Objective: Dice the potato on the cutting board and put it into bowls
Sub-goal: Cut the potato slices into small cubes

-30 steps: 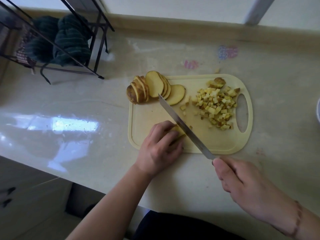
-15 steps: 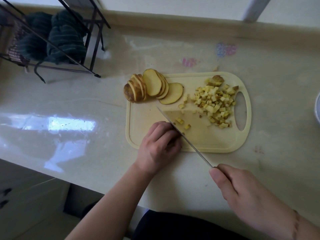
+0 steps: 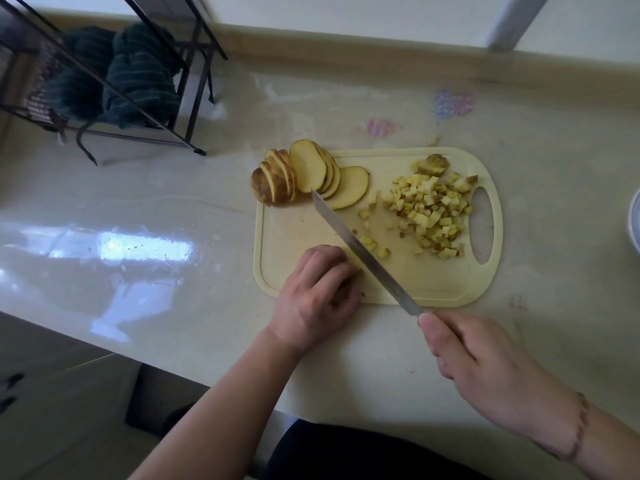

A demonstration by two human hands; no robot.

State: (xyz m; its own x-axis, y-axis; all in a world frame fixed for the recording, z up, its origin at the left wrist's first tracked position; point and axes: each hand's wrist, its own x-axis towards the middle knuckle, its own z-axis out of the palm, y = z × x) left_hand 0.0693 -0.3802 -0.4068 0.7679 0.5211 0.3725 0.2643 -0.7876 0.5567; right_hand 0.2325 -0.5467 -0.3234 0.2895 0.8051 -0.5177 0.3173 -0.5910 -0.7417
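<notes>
A cream cutting board [image 3: 426,282] lies on the pale counter. Potato slices [image 3: 308,174] fan out at its far left corner, and a pile of diced potato [image 3: 431,209] sits near the handle hole. My left hand [image 3: 317,299] curls over a potato piece at the board's near edge; the piece is almost fully hidden under the fingers. My right hand [image 3: 485,368] grips the handle of a long knife [image 3: 363,252]. Its blade slants across the board, right beside my left fingertips. A few fresh dice [image 3: 375,247] lie just right of the blade.
A black wire rack [image 3: 104,84] holding dark green cloths stands at the back left. The rim of a pale bowl [image 3: 635,223] shows at the right frame edge. One stray potato bit [image 3: 433,140] lies on the counter behind the board.
The blade tilted and came back against my left fingertips. A few new dice now lie just right of it. My left hand stays on the potato piece.
</notes>
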